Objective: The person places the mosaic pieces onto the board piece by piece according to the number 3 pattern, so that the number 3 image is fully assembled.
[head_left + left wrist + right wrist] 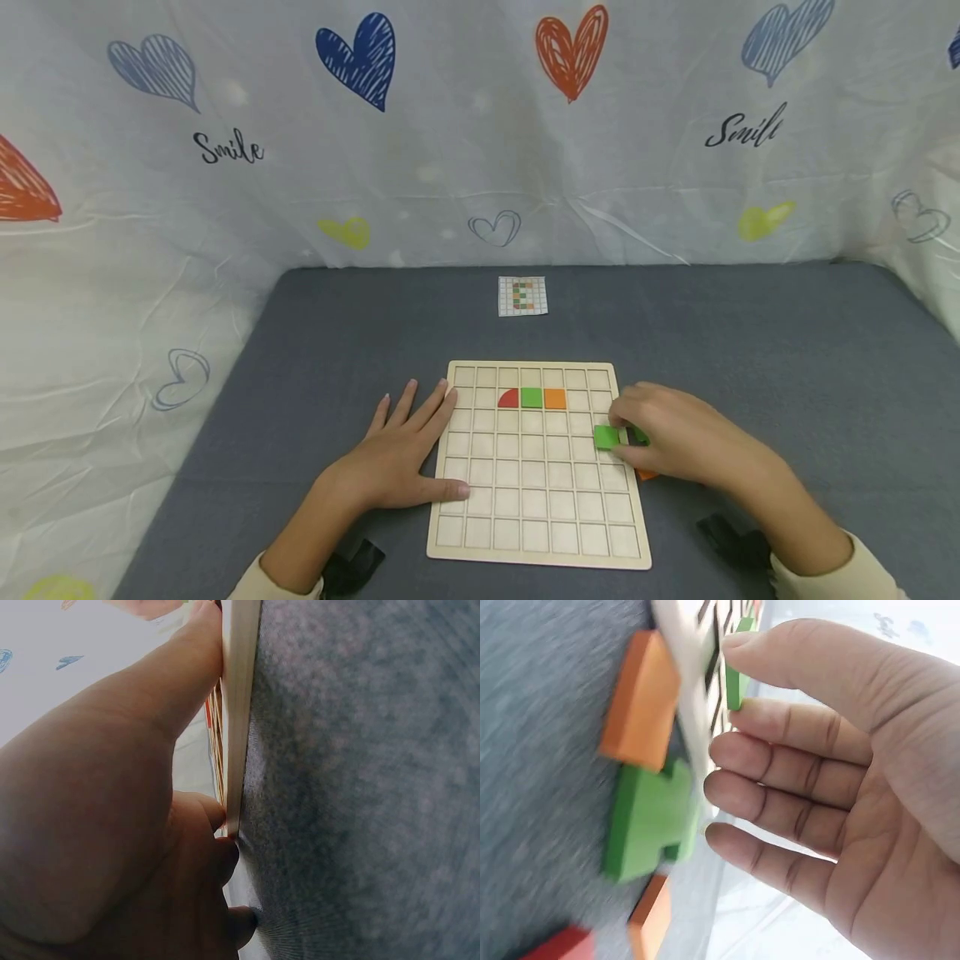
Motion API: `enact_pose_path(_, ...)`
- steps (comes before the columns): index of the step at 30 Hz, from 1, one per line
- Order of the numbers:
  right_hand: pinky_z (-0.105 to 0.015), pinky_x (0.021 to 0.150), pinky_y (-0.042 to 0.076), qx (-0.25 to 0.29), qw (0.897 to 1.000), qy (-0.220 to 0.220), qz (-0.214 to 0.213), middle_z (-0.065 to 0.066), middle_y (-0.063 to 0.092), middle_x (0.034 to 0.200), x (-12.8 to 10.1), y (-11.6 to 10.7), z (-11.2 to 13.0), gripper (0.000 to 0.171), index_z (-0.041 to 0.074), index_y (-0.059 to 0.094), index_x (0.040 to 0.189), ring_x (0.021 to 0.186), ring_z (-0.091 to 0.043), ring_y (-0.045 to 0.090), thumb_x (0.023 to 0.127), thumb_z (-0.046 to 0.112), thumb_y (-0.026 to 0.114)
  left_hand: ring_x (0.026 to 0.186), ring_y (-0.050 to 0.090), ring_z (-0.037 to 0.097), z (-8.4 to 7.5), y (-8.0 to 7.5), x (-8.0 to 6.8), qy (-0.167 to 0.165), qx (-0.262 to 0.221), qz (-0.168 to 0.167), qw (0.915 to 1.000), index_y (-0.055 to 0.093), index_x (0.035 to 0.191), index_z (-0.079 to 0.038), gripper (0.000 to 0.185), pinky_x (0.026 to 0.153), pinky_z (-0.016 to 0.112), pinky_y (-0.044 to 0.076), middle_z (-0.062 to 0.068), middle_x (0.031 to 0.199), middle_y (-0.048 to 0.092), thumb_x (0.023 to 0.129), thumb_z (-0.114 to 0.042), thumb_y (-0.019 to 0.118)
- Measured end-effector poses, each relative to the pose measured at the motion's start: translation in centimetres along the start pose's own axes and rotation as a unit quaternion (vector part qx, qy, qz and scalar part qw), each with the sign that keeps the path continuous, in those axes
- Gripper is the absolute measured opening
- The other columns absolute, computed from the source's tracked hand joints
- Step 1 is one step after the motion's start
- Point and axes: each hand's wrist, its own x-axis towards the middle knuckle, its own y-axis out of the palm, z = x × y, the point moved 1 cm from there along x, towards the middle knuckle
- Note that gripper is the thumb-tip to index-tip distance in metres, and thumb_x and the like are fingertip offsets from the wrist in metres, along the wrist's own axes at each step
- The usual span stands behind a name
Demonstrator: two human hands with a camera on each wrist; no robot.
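Pinching green tile (606,437), right fingers (628,414) seemingly hide loose tiles (646,817); left fingers (411,407) spread

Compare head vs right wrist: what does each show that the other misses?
Head only: whole grid board, three pieces placed in its second row, pattern card, left hand flat on the board's left edge.
Right wrist only: loose orange block and green blocks beside the board.
Both: right hand pinching a green tile.
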Motion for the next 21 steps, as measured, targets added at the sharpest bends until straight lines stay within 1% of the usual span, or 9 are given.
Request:
enact_pose_path(4,-0.021,0.054,0.035,-0.003,1.000,-0.007,0.005,0.013,0.046,0.071,0.9,-0.2,0.7,0.015,0.024,0.054,0.072,0.065,-0.004,0.038,0.075,0.026,0.069,0.133,-0.014,0.027,0.0,-0.1,0.0,-0.001,0.001,0.002,1.0000,-0.001,0.146,-0.025,0.103,0.102,0.056,-0.004,-0.006,0.150,-0.008,0.070,-0.077,0.045)
enact_pose_path(11,-0.022,0.055,0.035,-0.011,0.999,-0.039,-0.007,0.010,0.045,0.069,2.6,-0.5,1.8,0.014,0.021,0.054,0.070,0.063,-0.006,0.038,0.076,0.018,0.067,0.133,-0.014,0.027,0.0,0.0,0.0,-0.001,0.002,0.006,1.0000,-0.002,0.146,-0.025,0.103,0.102,0.056,-0.004,-0.006,0.150,-0.009,0.070,-0.078,0.044)
enact_pose_path(14,-0.022,0.055,0.035,-0.014,0.999,-0.037,-0.007,0.010,0.044,0.069,3.2,-0.5,2.1,0.014,0.020,0.055,0.069,0.064,-0.007,0.038,0.076,0.018,0.066,0.133,-0.013,0.027,-0.1,-0.1,0.0,0.000,0.004,0.004,1.0000,-0.002,0.146,-0.025,0.103,0.102,0.056,-0.004,-0.006,0.150,-0.009,0.070,-0.078,0.044)
enact_pose_path(21,-0.023,0.050,0.032,-0.029,0.999,-0.025,-0.006,0.010,0.038,0.063,4.3,-0.4,2.5,0.020,0.020,0.050,0.064,0.060,-0.009,0.036,0.074,0.018,0.067,0.133,-0.014,0.027,-0.1,-0.1,0.0,-0.002,0.005,0.007,1.0000,-0.002,0.146,-0.025,0.103,0.102,0.056,-0.004,-0.007,0.150,-0.009,0.070,-0.078,0.044)
